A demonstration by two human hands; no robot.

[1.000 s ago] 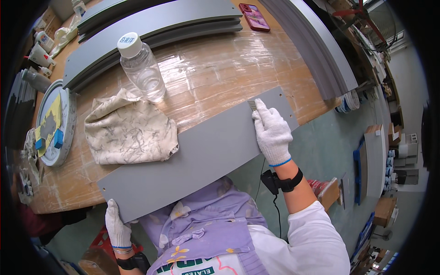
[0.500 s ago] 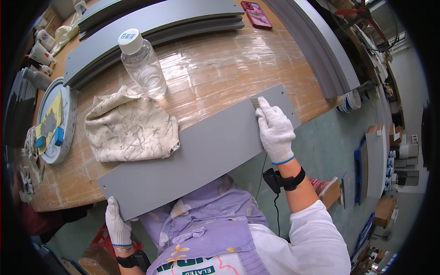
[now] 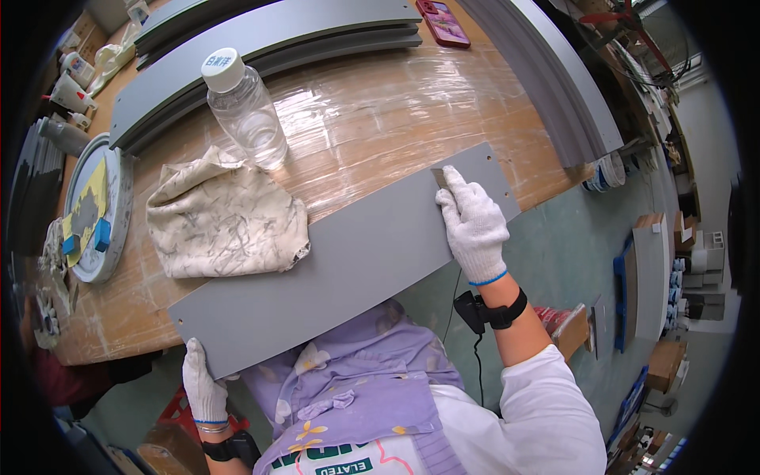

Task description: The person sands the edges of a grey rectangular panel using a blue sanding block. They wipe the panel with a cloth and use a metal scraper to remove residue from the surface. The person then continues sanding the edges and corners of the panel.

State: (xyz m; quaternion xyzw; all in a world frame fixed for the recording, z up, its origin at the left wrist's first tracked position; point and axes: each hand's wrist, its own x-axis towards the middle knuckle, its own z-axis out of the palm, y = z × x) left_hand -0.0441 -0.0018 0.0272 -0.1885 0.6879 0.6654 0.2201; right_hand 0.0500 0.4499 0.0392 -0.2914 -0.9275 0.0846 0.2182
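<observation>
A long grey panel (image 3: 332, 265) with small holes near its ends lies slantwise over the table's front edge. My left hand (image 3: 203, 384), in a white knit glove, grips the panel's lower left corner, thumb on top and the other fingers hidden beneath. Near the far right end, my gloved right hand (image 3: 475, 222) holds a small flat scraper (image 3: 439, 179) against the panel's surface, index finger stretched along it. Most of the scraper is covered by the fingers. A stained cream cloth (image 3: 226, 218) lies partly over the panel's left side.
A clear bottle (image 3: 257, 119) with a white cap stands behind the cloth. Stacked grey panels (image 3: 269, 51) line the back, with more (image 3: 546, 79) at the right. A red-cased phone (image 3: 445, 24) lies between them. A round lid (image 3: 119, 214) holds yellow sheet and blue blocks.
My right hand has shifted very slightly left along the panel, and the scraper's visible part has tilted a little. My left hand stays at the corner.
</observation>
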